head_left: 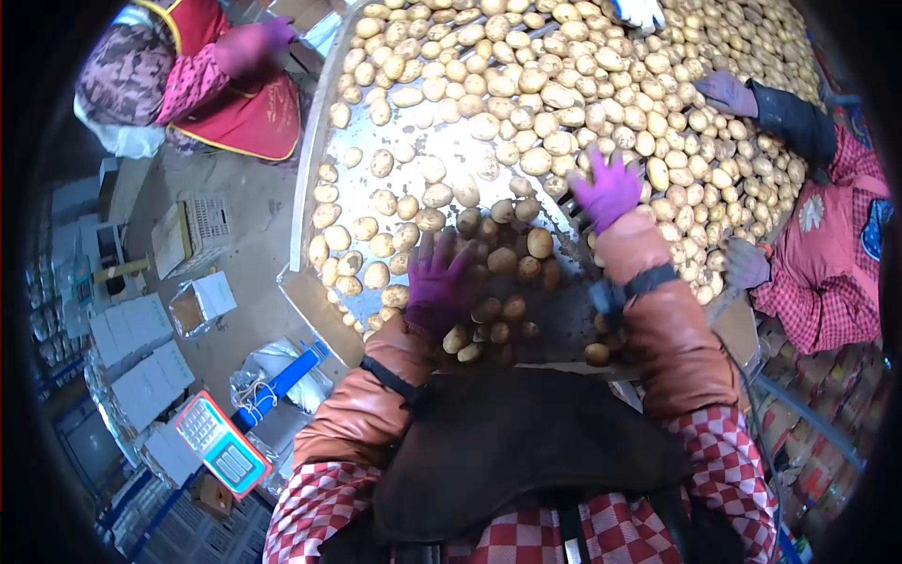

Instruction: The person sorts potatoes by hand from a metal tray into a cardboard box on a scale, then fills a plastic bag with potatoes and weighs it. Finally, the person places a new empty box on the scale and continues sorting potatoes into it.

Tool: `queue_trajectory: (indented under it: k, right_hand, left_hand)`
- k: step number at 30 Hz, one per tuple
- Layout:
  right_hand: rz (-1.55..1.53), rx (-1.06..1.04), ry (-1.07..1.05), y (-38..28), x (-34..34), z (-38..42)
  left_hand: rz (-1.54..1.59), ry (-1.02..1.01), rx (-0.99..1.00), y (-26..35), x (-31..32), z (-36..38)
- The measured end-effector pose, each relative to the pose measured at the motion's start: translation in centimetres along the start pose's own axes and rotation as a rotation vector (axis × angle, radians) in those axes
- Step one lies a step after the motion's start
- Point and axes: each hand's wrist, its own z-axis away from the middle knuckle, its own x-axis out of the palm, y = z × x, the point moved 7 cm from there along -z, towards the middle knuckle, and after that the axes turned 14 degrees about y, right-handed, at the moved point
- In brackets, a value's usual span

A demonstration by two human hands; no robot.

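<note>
Left hand: purple glove, palm down, fingers loosely spread and half-curled over a cluster of potatoes at the near middle of the metal sorting table. It rests on or just above them; whether it clasps any potato cannot be told, since the palm side is hidden.

Right hand: purple glove, fingers splayed wide, raised over the edge of the large potato heap farther back and to the right. Nothing is seen gripped in it; contact with the potatoes beneath cannot be judged.

Forearms: brown padded sleeves over red-and-white checked cloth; dark apron near the bottom edge.

Table: shiny metal surface with raised rim, scattered potatoes along its left side, dense heap across the far and right parts.

Other people: a person in a red apron at far left; a person in a red checked top at right, with one gloved hand on the heap and another gloved hand near the table's right edge.

Floor, left: white boxes, a weighing scale with keypad, a blue bar.
</note>
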Motion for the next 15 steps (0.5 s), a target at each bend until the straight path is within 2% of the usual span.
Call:
queue_trajectory:
  k: [2, 4, 6, 8, 9, 12, 13, 15]
  right_hand:
    - [-0.247, -0.039, 0.042, -2.9, -1.5, 4.1]
    - [-0.633, -0.252, 0.078, -5.7, -0.8, 8.0]
    - [-0.628, -0.273, -0.150, -10.0, -3.8, 11.4]
    - [-0.705, -0.380, -0.209, -12.0, -5.2, 13.7]
    - [-0.740, -0.433, -0.241, -12.6, -5.6, 14.6]
    - [-0.809, -0.792, 0.055, -10.4, -8.5, 14.8]
    - [-0.938, -0.346, -0.170, -8.6, -6.6, 14.6]
    - [-0.967, -0.228, -0.167, -6.0, -8.1, 14.0]
  left_hand:
    - [0.038, -0.053, -0.021, 0.2, -1.4, 1.1]
    - [0.072, -0.051, 0.011, 0.8, -1.7, 1.2]
    - [0.088, -0.090, 0.010, 1.3, -2.0, 1.4]
    - [0.086, -0.163, -0.032, 2.1, -2.2, 1.6]
    - [0.122, -0.050, 0.002, 3.1, -3.5, 1.7]
    - [0.082, -0.014, 0.177, 4.2, -4.2, 2.9]
    - [0.093, 0.044, 0.222, 3.7, -5.3, 3.4]
    - [0.076, -0.051, -0.028, -1.3, -5.0, 4.6]
